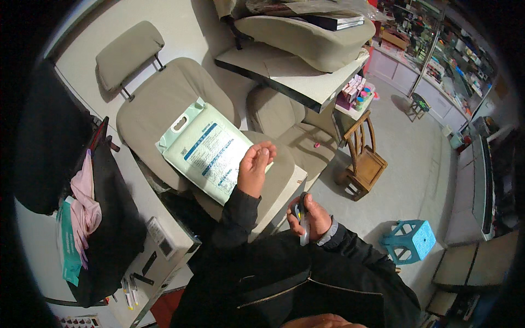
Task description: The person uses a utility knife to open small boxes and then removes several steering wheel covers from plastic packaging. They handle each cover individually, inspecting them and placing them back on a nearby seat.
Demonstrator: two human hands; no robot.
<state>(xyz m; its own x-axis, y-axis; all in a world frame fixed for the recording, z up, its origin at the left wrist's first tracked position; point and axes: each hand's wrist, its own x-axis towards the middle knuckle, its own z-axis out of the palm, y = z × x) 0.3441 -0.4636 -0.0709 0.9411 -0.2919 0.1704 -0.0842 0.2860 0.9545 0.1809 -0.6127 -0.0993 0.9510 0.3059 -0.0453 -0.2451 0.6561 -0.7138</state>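
Observation:
My left hand (255,168) is held palm up over the near right corner of a pale green and white plastic pack (210,146), its fingers loosely curled and nothing seen in them. I cannot tell whether it touches the pack. The pack has a cut-out carry handle and blue printed bands, and rests on a beige car-type seat (188,82) with a headrest. In front of my body, my right hand (317,220) is closed round a small tool (304,232) with a dark handle and a pale, blade-like end; its exact kind is unclear.
Another beige seat (309,145) stands beyond, under a table (273,68) carrying a loose seat cushion (311,41). Rightward are a wooden chair (369,164) and a blue plastic stool (418,240). A white counter (183,243) with a black bag (117,218) is at my left.

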